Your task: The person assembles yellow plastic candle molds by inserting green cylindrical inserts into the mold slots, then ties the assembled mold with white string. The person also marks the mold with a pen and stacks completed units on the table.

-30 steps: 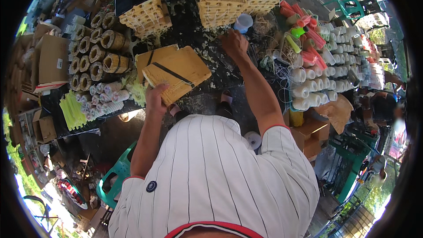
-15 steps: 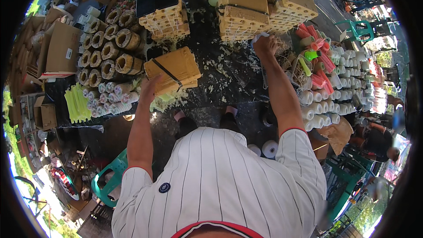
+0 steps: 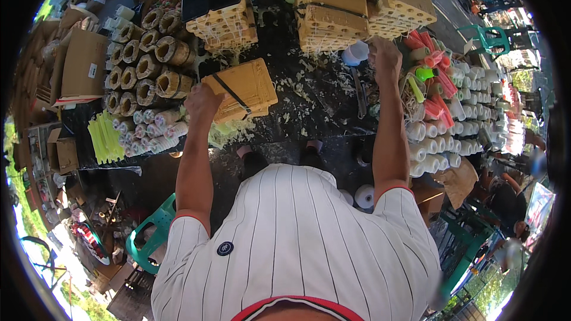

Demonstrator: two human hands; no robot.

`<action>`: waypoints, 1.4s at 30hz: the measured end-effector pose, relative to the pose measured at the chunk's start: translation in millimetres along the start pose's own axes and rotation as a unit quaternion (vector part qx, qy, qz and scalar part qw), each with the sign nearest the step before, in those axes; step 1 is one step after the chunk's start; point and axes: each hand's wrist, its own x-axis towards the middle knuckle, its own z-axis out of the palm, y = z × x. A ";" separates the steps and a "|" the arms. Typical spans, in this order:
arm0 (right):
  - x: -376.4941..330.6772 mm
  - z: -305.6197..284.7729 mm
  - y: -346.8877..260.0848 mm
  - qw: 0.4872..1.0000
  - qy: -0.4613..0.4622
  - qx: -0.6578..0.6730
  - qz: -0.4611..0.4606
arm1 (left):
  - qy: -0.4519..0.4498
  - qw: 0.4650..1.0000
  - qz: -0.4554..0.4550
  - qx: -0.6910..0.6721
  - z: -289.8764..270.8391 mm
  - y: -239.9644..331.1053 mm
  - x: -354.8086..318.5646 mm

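Observation:
A tan rectangular block [image 3: 253, 83] with a black strap around it lies on the dark work table, tilted slightly. My left hand [image 3: 203, 104] is closed at its near left corner, fingers curled against the edge. Farther right, my right hand [image 3: 386, 58] has its fingers curled in, close beside a white plastic cup [image 3: 355, 53]. Whatever those fingers hold, if anything, is hidden. Below the cup, a dark long-handled tool [image 3: 360, 92] lies on the table. Pale green-yellow shavings [image 3: 232, 134] sit under and in front of the block.
Strapped stacks of tan perforated blocks [image 3: 333, 12] stand at the back, with another stack [image 3: 220, 21] to the left. Hollow brown tubes [image 3: 148, 66] and light-green sticks [image 3: 106, 138] fill the left side. White spools [image 3: 431, 145] and pink rolls [image 3: 439, 110] crowd the right.
My right hand has moved right, off the white cup, which now shows along with the dark tool. My left hand has moved up against the block's corner, and its fingers now curl there.

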 end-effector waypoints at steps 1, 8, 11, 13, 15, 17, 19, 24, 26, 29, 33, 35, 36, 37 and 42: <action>2.9 5.8 -21.4 0.997 -0.019 -0.076 0.002 | 0.028 0.998 0.055 -0.020 -21.2 31.6 -8.8; 62.1 45.2 -47.9 0.969 -0.111 -0.221 -0.013 | -0.023 0.915 0.246 -0.318 -118.4 261.6 47.6; 51.7 49.7 -49.7 0.973 -0.086 -0.211 -0.031 | -0.070 0.912 0.236 -0.329 -124.3 291.8 54.3; 8.5 52.5 -79.4 0.976 -0.113 -0.183 -0.012 | -0.027 0.901 0.255 -0.349 -106.9 273.9 56.9; -21.1 39.2 -93.2 0.980 -0.120 -0.158 0.008 | -0.102 0.846 0.230 -0.470 -92.9 255.8 59.0; -45.7 14.9 -74.2 0.979 -0.142 -0.144 -0.011 | -0.108 0.802 0.252 -0.531 -71.2 227.0 29.6; -84.3 -6.5 -38.7 0.975 -0.180 0.105 -0.078 | -0.099 0.757 0.249 -0.597 -58.3 198.0 -7.8; -181.9 -32.2 12.6 0.944 -0.281 0.172 -0.017 | -0.196 0.547 0.294 -0.758 -24.3 150.7 -82.7; -189.2 -37.6 30.3 0.947 -0.312 0.074 -0.013 | -0.155 0.600 0.311 -0.721 -5.6 135.0 -101.4; -164.3 -46.2 17.1 0.915 -0.395 -0.063 -0.061 | -0.088 0.687 0.338 -0.637 2.4 118.3 -124.6; -83.6 -58.7 -6.7 0.926 -0.286 -0.247 -0.026 | -0.040 0.746 0.359 -0.560 10.2 116.7 -132.2; -49.4 -49.5 -18.7 0.827 -0.176 -0.486 -0.219 | -0.029 0.772 0.342 -0.535 16.1 113.4 -139.3; -29.0 -45.4 -15.6 0.780 -0.179 -0.538 -0.266 | -0.020 0.788 0.335 -0.516 21.9 110.0 -142.3; -10.1 -39.9 -11.4 0.726 -0.184 -0.585 -0.312 | -0.009 0.804 0.324 -0.499 28.4 104.7 -145.0; 42.1 6.1 1.7 0.568 -0.312 -0.698 -0.305 | -0.066 0.780 0.281 -0.556 49.4 75.8 -166.9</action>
